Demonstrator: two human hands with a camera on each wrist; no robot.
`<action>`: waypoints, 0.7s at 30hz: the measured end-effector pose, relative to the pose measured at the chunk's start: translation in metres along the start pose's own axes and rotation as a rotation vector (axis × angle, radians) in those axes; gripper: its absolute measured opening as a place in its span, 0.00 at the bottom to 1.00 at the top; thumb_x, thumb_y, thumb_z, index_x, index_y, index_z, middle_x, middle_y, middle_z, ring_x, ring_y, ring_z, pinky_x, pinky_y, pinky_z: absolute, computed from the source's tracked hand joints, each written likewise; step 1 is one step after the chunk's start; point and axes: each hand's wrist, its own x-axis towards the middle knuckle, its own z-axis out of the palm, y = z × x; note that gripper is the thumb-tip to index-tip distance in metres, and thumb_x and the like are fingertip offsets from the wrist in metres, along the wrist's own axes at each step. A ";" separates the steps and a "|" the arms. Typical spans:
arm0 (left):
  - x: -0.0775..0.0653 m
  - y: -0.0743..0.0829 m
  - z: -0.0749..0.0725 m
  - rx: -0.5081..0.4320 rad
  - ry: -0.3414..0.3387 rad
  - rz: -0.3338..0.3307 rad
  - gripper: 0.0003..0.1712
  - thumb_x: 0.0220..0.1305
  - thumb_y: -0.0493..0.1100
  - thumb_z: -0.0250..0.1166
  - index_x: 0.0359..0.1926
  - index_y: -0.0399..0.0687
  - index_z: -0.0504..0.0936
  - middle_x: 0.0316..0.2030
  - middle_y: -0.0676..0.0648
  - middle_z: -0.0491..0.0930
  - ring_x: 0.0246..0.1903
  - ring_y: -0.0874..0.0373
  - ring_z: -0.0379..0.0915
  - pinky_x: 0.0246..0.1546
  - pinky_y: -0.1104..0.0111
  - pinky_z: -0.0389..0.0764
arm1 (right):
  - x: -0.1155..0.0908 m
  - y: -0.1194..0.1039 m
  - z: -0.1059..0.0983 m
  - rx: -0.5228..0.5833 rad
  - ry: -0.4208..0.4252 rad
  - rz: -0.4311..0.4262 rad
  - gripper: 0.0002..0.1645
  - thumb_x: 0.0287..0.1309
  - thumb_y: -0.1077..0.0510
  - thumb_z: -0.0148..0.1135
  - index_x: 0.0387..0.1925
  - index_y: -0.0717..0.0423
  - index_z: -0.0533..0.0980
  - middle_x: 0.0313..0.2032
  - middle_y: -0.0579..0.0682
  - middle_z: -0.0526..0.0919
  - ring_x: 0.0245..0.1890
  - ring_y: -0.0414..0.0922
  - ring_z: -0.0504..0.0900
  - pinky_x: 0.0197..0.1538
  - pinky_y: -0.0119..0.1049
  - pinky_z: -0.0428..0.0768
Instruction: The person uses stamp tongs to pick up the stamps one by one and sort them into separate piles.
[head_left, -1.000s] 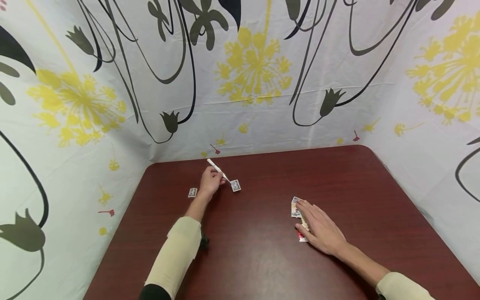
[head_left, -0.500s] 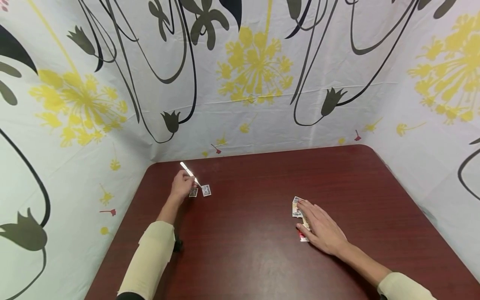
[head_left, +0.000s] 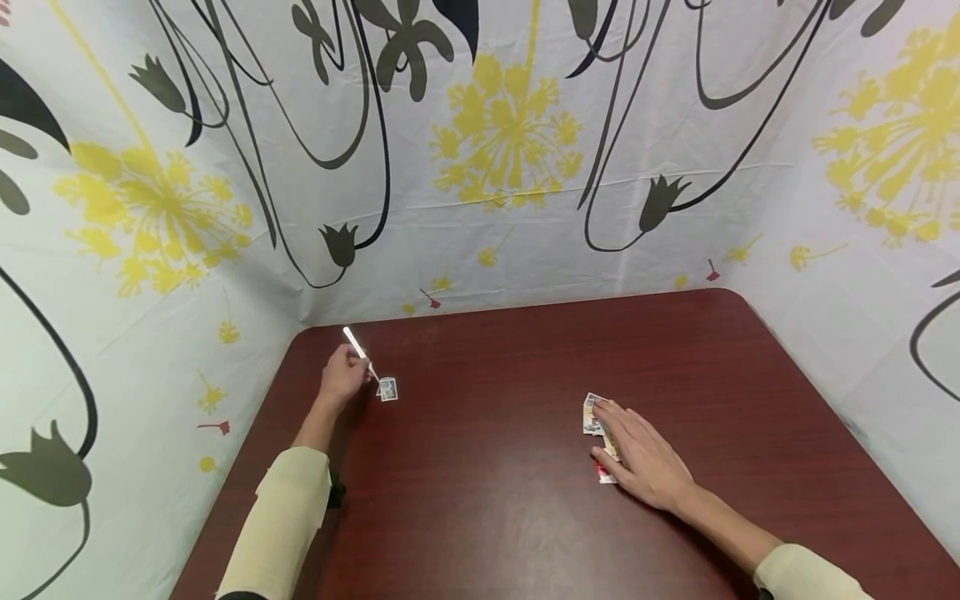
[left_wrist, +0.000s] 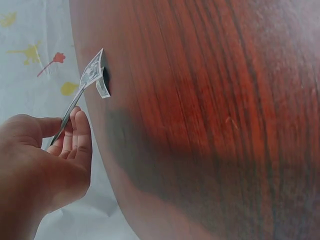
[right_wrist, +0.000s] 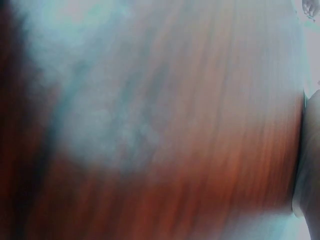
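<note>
At the far left of the table, my left hand [head_left: 344, 375] pinches metal tweezers [left_wrist: 69, 111] between thumb and fingers. The tweezers' tips grip the edge of a small white-bordered postage stamp [left_wrist: 93, 70], which is tilted. A second stamp [left_wrist: 104, 87] shows partly beneath it, mostly covered by the held one in the head view. My right hand [head_left: 647, 457] lies flat with straight fingers over several stamps [head_left: 592, 422] at the right of the table. Those stamps overlap in a short column, and the palm and fingers hide part of them. The right wrist view is blurred.
The dark red-brown wooden table [head_left: 480, 500] has rounded far corners. A white cloth [head_left: 517, 258] printed with flowers hangs behind it and along both sides. The left hand works close to the table's left edge.
My left hand has carried the stamp in the tweezers leftward, from apart to over the stamp lying at the left. My right hand has stayed in place.
</note>
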 end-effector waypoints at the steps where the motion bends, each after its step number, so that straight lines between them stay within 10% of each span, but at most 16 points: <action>1: 0.000 0.000 -0.001 0.013 -0.001 0.005 0.14 0.78 0.37 0.58 0.59 0.34 0.72 0.49 0.32 0.86 0.31 0.60 0.83 0.31 0.76 0.83 | 0.000 0.000 0.000 0.001 0.001 0.000 0.43 0.68 0.48 0.70 0.75 0.65 0.67 0.73 0.61 0.72 0.74 0.62 0.68 0.75 0.63 0.67; 21: 0.001 -0.002 -0.001 0.124 0.101 0.032 0.18 0.80 0.42 0.55 0.64 0.40 0.73 0.49 0.37 0.88 0.46 0.41 0.85 0.59 0.49 0.75 | -0.001 -0.001 -0.002 -0.006 0.000 -0.003 0.44 0.68 0.47 0.70 0.76 0.65 0.67 0.74 0.61 0.72 0.74 0.61 0.68 0.75 0.63 0.68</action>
